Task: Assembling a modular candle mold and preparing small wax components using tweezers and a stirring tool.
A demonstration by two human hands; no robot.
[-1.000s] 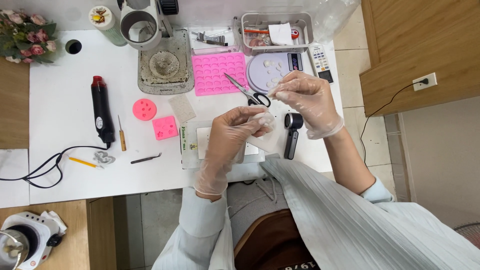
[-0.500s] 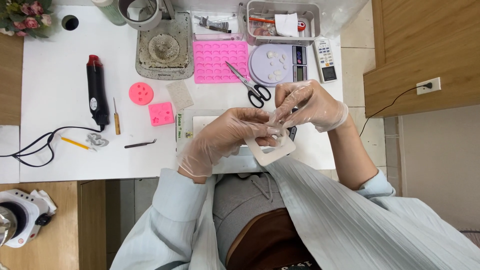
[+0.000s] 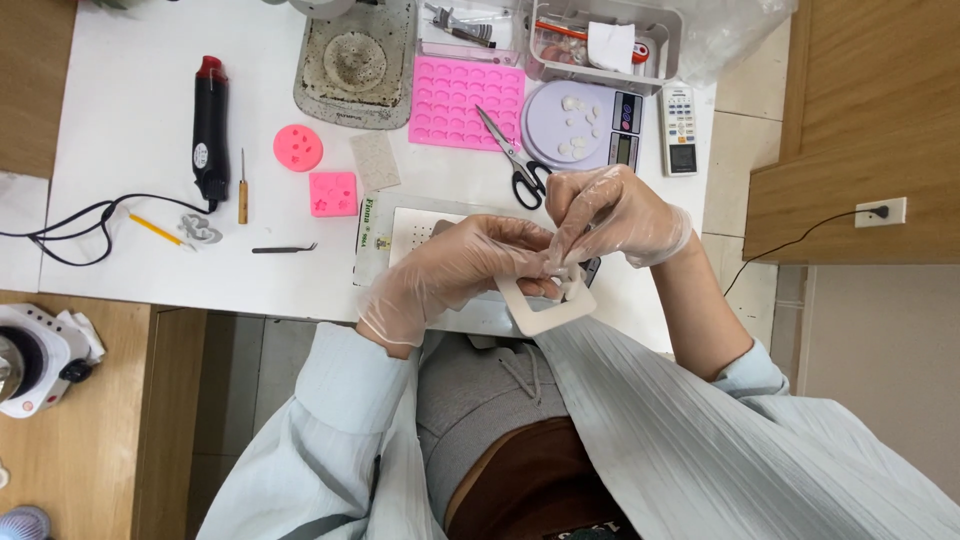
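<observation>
Evidently mid-trim: at the table's (image 3: 120, 120) near edge, the gloved left hand (image 3: 455, 275) grips a white square frame (image 3: 545, 310) while the right hand (image 3: 610, 215) pinches its inner corner; the next pull likely calls for gentle, steady force.

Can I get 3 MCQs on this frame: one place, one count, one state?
1. Where do the scissors lie?
A. between the pink tray mould and the round scale
B. left of the heat gun
C. on the floor

2. How many small pink moulds sit left of the speckled pad?
A. one
B. two
C. four

3. What do both hands hold?
A. nothing
B. the tweezers
C. a white square frame

Key: 1 A, the scissors lie between them. 2 B, a round mould and a square mould. 3 C, left hand and right hand both have a grip on it.
</observation>
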